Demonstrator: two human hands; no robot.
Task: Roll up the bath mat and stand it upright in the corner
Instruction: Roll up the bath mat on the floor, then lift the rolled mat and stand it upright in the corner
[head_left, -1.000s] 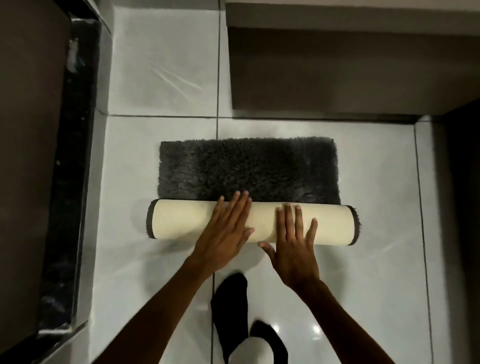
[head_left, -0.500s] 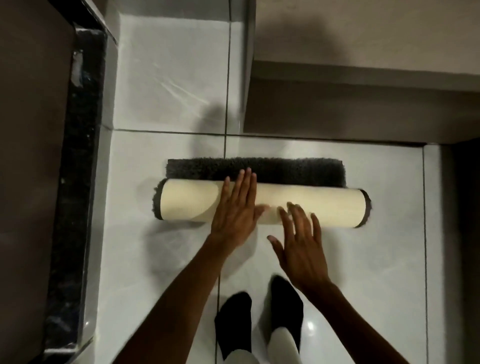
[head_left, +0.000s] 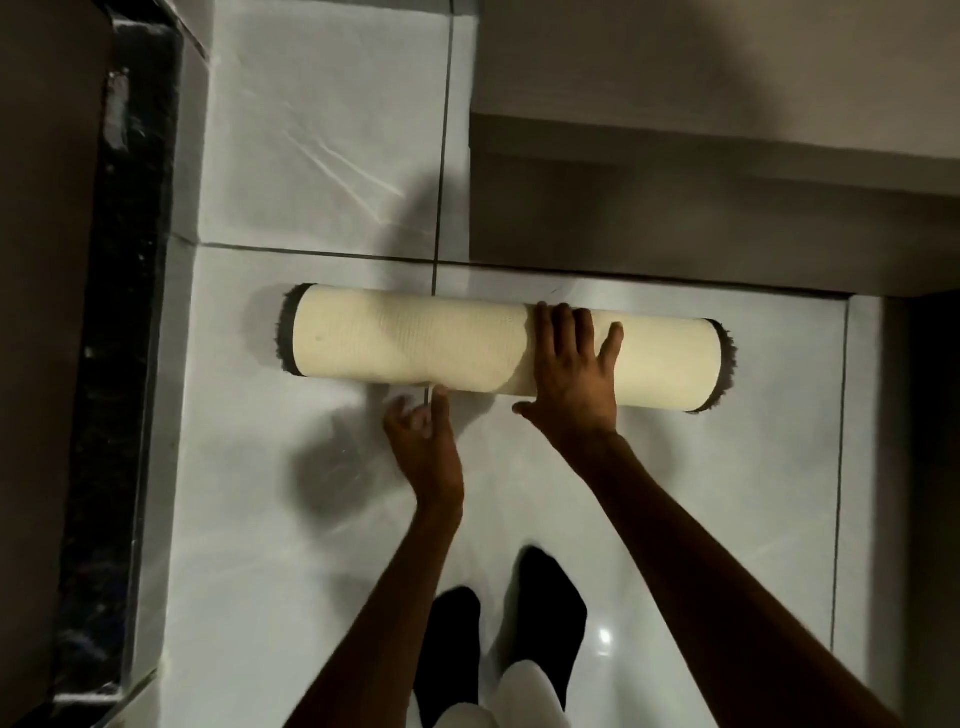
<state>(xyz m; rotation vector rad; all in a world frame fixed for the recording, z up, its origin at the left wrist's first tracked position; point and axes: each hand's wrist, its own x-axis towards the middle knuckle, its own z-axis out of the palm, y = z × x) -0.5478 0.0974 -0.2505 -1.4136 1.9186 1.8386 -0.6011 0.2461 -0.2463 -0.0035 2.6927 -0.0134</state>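
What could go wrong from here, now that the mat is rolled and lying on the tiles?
1. Only the right hand rests flat on the rolled bath mat; the left hand is off it, so the roll might spring loose.
2. The glossy floor tiles look slick, so the roll could slide when tipped upright.
3. A loosely wound roll may slump once stood up.

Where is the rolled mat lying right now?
In the head view the mat lies flat across the tiled floor mid-frame, just short of the wall step, with the right hand on it.
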